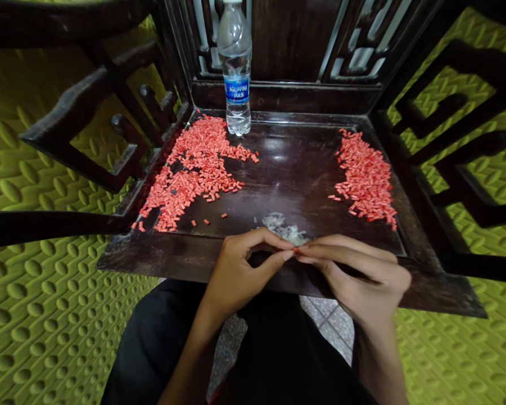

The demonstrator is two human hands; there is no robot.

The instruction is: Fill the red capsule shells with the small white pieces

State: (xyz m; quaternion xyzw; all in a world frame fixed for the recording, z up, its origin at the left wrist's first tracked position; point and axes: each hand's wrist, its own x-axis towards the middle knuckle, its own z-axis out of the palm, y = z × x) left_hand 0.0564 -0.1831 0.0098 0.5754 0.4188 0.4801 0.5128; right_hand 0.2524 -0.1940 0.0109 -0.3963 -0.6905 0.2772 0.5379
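My left hand (pixel 247 267) and my right hand (pixel 356 273) meet at the front edge of the dark wooden seat. Their fingertips pinch a small red piece (pixel 296 250) between them, mostly covered by the fingers. Just behind the fingertips lies a small heap of clear whitish bits (pixel 283 227). A wide spread of short red pieces (pixel 198 163) covers the left side of the seat. Another pile of red pieces (pixel 366 177) lies along the right side. Several single red pieces are scattered in front of the left spread.
A clear water bottle (pixel 238 67) with a blue label stands upright at the back, beside the left spread. The dark wooden seat (pixel 290 163) has a raised back and openwork armrests on both sides. My legs are below its front edge.
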